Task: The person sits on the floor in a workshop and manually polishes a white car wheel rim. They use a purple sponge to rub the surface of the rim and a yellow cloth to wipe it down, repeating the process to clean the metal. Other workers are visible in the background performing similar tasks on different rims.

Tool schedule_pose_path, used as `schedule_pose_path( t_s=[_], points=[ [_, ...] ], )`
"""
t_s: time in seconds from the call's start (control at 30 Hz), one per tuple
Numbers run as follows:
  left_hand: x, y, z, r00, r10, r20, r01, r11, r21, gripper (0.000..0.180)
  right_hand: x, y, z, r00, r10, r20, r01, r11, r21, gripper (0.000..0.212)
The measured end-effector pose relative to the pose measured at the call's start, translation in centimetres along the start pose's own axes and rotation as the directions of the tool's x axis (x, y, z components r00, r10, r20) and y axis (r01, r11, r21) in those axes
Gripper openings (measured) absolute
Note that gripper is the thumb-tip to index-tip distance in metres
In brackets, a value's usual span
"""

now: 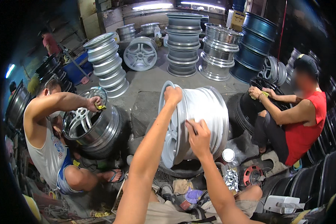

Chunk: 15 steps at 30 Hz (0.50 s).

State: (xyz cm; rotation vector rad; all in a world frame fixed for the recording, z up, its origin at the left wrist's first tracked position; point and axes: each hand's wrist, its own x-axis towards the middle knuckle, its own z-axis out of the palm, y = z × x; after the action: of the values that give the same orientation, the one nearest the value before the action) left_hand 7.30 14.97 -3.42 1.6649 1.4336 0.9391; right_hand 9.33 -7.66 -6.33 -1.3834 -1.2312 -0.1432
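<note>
partly, the white wheel [207, 115] hides itself: it stands tilted above the near edge of a dark tyre [183, 174], its spoked face turned so far left that only a thin slice shows, and the left forearm crosses that too. the left hand [173, 95] is closed over the top of the wheel's left lip, fingertips out of sight behind it. the right hand [199, 136] has bent fingers against the barrel; a dark bit shows by the fingertips, but i cannot tell whether it grips anything. most of the tyre is lost behind wheel and arms.

at the floor's left side, a co-worker's hand presses a yellow rag [100, 106] to a chrome-lipped wheel [95, 123], the other hand mostly hidden. at the right, a person in a red top bends over a black wheel, partly behind their own arms. near the tyre's right edge crowd a white-topped tub [229, 155], a silver toothed part [231, 180] and a red round part [249, 174]. a purple bundle [193, 195] is wedged between the forearms, too jumbled to make out. along the floor's far edge, silver wheels [106, 63] and dark blue wheels [254, 44] stand stacked.
</note>
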Motion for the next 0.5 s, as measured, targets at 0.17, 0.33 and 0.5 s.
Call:
schedule_pose_path(
  t_s=[0.17,0.33,0.5],
  points=[
    [-0.5,0.8,-0.1,0.999,0.001,0.050,0.001,1.000,-0.030,0.051,1.8,1.2,-0.6,0.999,-0.033,0.024,0.033,0.999,-0.032,0.015],
    [-0.6,0.5,-0.1,1.000,0.012,0.009,-0.012,1.000,0.021,0.051,0.1,0.8,-1.2,0.996,-0.072,0.060,0.076,0.996,-0.054,0.017],
    [-0.4,0.8,0.4,0.995,-0.018,0.098,0.022,0.999,-0.036,0.053,3.6,1.1,0.0,0.992,-0.098,0.077,0.100,0.995,-0.022,0.016]
  ],
)
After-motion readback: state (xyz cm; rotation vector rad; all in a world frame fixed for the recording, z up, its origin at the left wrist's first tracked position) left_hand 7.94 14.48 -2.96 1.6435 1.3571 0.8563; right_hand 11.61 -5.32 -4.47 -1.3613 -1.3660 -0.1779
